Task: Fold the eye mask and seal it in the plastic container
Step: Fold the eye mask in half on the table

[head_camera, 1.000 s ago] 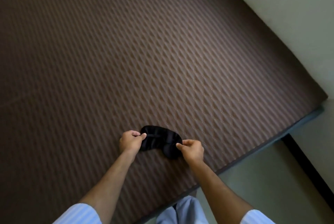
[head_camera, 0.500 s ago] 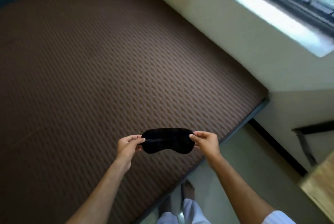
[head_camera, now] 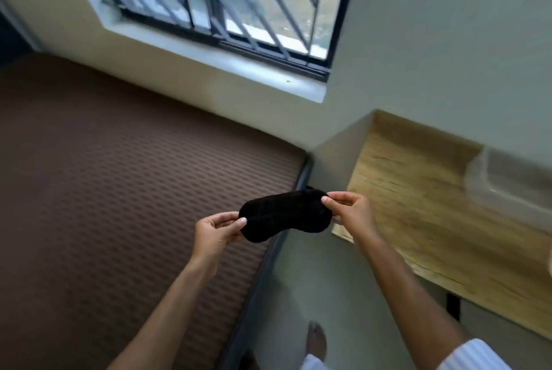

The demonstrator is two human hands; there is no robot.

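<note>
A second ago the view showed only the brown diamond-patterned mattress point(head_camera: 125, 190), with the mask pressed on it; now the view has swung right and up, and the mask is lifted into the air above the mattress's dark edge.

One barred dark-framed window point(head_camera: 227, 8) has come into sight, and one pale wooden tabletop point(head_camera: 424, 220) to the right. On its far right side sits one clear plastic container point(head_camera: 507, 181) (blurred, so whether it has a lid on I cannot tell).

One black padded fabric eye mask point(head_camera: 283, 215) hangs flat and unfolded between two hands. The left hand point(head_camera: 213, 232) has its grip pinched closed on the mask's left end; the right hand point(head_camera: 348, 208) pinches the right end likewise, just in front of the tabletop's near corner. One bare foot point(head_camera: 317, 342) shows on the floor below.
</note>
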